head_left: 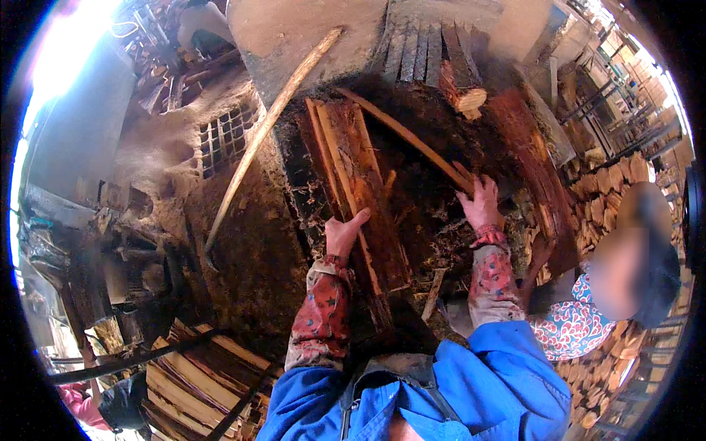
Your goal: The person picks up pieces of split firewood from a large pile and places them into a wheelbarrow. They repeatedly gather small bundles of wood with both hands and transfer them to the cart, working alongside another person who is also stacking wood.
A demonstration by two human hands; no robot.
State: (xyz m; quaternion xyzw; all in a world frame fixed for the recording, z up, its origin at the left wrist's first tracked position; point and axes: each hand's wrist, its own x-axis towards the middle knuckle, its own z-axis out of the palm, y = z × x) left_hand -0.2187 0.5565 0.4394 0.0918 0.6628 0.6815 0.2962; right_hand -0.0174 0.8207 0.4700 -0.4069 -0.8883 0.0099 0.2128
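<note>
My left hand (344,235) grips the edge of a long split log (351,162), its thumb stretched over the wood and its other fingers partly hidden. This log has reddish-brown bark and pale split edges. To the right, my right hand (482,202) is closed round the near end of a slim wooden stick (404,132), which slants away to the far left beyond the log. Dark ground with bark scraps lies between my hands. Both my forearms wear stained red patterned sleeves below blue cloth.
A long pale pole (276,110) leans at the left, near a metal grate (224,140). At the far side are a cut log (463,92) and a ridged grey sheet (415,51). A person (570,323) is close on my right by stacked firewood (610,195). Split planks (198,375) lie lower left.
</note>
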